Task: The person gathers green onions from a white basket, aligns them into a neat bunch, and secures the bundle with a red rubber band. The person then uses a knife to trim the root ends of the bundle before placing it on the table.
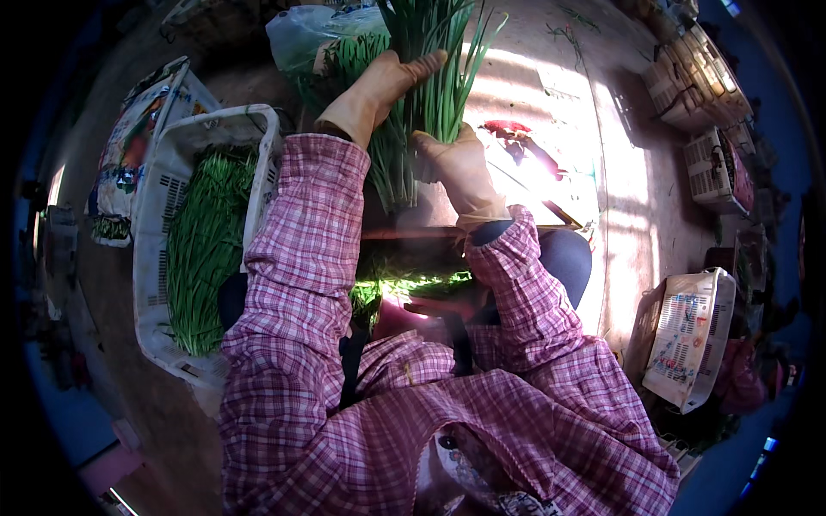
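Both of my hands wear tan rubber gloves. My left hand (381, 87) is closed around the leaves of a bunch of long green garlic chives (445, 97), its thumb lying across them. Lower down, my right hand (458, 161) cups the cut ends of the same bunch. More chive stalks (393, 174) lie beneath and between the hands, on a low surface. Behind my left hand, further green stalks (355, 58) lie beside a clear plastic bag (303, 39). Loose leaf scraps (419, 284) are down by my lap.
At the left stands a white plastic crate (145, 271) with a heap of chives (210, 251), beside a printed sack (129, 148). A red item (510, 127) lies in bright sunlight to the right. More crates (687, 338) stand along the right side.
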`<action>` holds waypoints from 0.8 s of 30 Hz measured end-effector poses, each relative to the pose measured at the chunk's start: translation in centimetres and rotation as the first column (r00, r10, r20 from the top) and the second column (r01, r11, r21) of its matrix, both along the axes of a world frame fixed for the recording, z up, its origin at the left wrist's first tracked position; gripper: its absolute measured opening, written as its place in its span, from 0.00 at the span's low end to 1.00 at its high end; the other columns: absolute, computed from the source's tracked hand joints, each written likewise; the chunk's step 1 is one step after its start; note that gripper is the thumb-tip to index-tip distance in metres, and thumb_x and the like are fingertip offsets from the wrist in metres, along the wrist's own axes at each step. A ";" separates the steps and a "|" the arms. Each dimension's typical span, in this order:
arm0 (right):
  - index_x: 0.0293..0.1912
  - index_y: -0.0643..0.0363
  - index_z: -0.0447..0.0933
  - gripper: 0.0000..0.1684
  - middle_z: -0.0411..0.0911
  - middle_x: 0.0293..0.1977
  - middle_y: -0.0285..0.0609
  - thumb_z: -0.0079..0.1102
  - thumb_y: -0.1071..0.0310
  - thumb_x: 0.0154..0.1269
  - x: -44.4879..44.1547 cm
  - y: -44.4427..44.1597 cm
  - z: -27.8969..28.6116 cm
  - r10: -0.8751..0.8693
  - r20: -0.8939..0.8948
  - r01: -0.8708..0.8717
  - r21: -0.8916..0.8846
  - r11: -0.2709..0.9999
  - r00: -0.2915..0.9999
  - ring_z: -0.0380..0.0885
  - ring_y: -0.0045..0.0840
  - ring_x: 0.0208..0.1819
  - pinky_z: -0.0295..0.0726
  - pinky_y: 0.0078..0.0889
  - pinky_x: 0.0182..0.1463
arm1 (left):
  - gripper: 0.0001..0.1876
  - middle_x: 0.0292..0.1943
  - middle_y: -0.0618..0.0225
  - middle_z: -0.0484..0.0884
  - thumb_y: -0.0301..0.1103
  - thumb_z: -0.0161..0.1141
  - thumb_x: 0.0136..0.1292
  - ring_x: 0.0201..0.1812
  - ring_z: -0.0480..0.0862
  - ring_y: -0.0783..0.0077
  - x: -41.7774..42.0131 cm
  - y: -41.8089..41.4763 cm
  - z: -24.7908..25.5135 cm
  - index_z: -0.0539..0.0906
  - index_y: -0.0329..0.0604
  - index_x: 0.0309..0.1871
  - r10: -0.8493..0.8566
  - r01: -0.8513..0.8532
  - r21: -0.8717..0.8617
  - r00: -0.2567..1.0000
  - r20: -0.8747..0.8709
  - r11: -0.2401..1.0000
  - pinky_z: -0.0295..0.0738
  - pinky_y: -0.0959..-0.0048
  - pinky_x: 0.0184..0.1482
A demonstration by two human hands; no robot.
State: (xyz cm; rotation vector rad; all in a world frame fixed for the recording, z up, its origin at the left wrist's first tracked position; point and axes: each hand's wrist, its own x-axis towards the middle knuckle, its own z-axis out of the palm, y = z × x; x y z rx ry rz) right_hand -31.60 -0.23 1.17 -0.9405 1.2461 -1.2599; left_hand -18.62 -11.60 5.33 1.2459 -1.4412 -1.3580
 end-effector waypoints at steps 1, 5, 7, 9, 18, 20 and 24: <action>0.51 0.68 0.75 0.22 0.85 0.33 0.47 0.70 0.65 0.62 -0.1 -0.1 -1.0 -0.056 -0.284 0.078 0.065 0.995 0.957 0.84 0.27 0.29 0.81 0.29 0.32 | 0.55 0.63 0.45 0.78 0.62 0.72 0.56 0.64 0.79 0.55 -0.1 0.5 -1.4 0.62 0.27 0.74 0.079 -0.050 -0.144 0.976 0.205 0.988 0.74 0.64 0.64; 0.52 0.72 0.76 0.34 0.85 0.36 0.53 0.70 0.50 0.61 -0.9 0.1 -3.5 0.120 -0.567 0.055 0.283 0.958 0.815 0.86 0.37 0.34 0.83 0.38 0.38 | 0.44 0.68 0.48 0.74 0.51 0.69 0.64 0.70 0.73 0.53 2.5 2.4 -5.0 0.62 0.40 0.77 0.285 -0.111 -0.332 0.791 0.541 0.937 0.65 0.64 0.71; 0.52 0.73 0.77 0.37 0.85 0.37 0.54 0.70 0.45 0.61 -1.7 0.4 -3.6 0.194 -0.585 -0.022 0.289 0.957 0.788 0.86 0.37 0.35 0.83 0.39 0.39 | 0.36 0.66 0.51 0.77 0.42 0.67 0.66 0.67 0.76 0.56 3.6 4.4 -6.3 0.67 0.39 0.74 0.364 -0.075 -0.554 0.825 0.433 0.829 0.69 0.65 0.68; 0.52 0.72 0.77 0.39 0.85 0.38 0.55 0.69 0.42 0.62 -3.1 0.4 -3.2 0.358 -0.612 -0.165 0.349 0.922 0.705 0.86 0.36 0.37 0.83 0.38 0.40 | 0.30 0.64 0.53 0.79 0.36 0.64 0.69 0.64 0.78 0.59 4.6 6.4 -7.3 0.70 0.39 0.71 0.427 -0.146 -0.642 0.851 0.307 0.753 0.72 0.66 0.65; 0.58 0.72 0.72 0.40 0.84 0.35 0.63 0.58 0.40 0.70 -3.1 -0.3 -2.5 0.282 -0.755 -0.153 0.238 0.959 0.592 0.86 0.48 0.40 0.82 0.44 0.43 | 0.35 0.59 0.37 0.78 0.45 0.64 0.68 0.60 0.78 0.40 3.9 13.0 -11.6 0.68 0.35 0.72 0.546 -0.423 -0.346 0.665 0.509 0.837 0.74 0.55 0.61; 0.58 0.72 0.71 0.38 0.83 0.36 0.65 0.57 0.42 0.72 -2.5 -0.2 -2.5 0.356 -0.658 -0.233 0.270 0.934 0.664 0.85 0.51 0.40 0.82 0.45 0.43 | 0.39 0.66 0.34 0.71 0.49 0.60 0.70 0.65 0.74 0.37 2.3 12.4 -12.0 0.61 0.33 0.75 0.453 -0.339 -0.306 0.740 0.497 0.890 0.70 0.54 0.67; 0.58 0.68 0.72 0.32 0.83 0.39 0.64 0.55 0.47 0.73 -3.0 -1.1 -3.2 0.352 -0.767 -0.295 0.220 0.930 0.537 0.85 0.50 0.42 0.81 0.46 0.46 | 0.40 0.72 0.36 0.63 0.50 0.57 0.71 0.70 0.67 0.33 -0.1 11.9 -12.1 0.57 0.33 0.77 0.314 -0.154 -0.291 0.683 0.659 0.944 0.65 0.54 0.71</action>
